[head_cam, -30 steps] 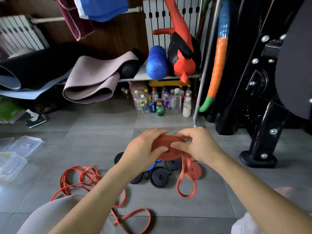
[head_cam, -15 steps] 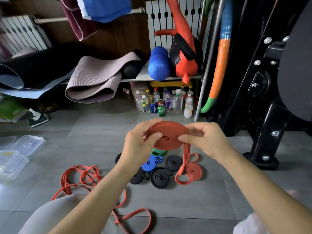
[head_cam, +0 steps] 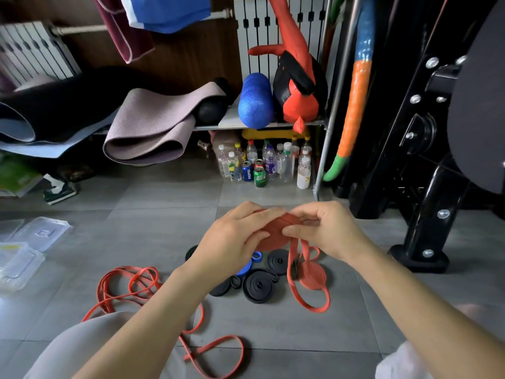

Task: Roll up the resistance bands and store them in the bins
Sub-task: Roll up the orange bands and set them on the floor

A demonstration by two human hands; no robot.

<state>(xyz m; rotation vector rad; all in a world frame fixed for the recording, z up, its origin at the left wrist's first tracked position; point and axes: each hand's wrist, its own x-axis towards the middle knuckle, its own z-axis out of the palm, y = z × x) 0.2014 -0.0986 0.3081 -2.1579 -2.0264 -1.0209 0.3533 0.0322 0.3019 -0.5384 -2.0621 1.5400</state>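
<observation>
A partly rolled orange-red resistance band [head_cam: 276, 231] is held above the floor between my left hand [head_cam: 235, 236] and my right hand [head_cam: 325, 231]. Its loose tail [head_cam: 303, 294] hangs down in a loop to the tiles. Below my hands lies a pile of rolled bands: black coils [head_cam: 259, 285], a blue one [head_cam: 247, 266] and a small orange-red coil [head_cam: 313, 277]. A long thin red band [head_cam: 128, 285] lies loose and tangled on the floor at the lower left. Clear plastic bins [head_cam: 19, 262] and a lid [head_cam: 41, 232] sit at the left edge.
A low shelf at the back holds yoga mats [head_cam: 147, 127], a blue foam roller [head_cam: 255, 101] and a red punching bag [head_cam: 297, 88]. Bottles and cans [head_cam: 262, 162] stand under it. A black gym machine [head_cam: 426, 160] fills the right side.
Both hands have turned the coil, and more band has wound onto it. The hands rose a little, then dropped back, and the hanging tail swung to the right.
</observation>
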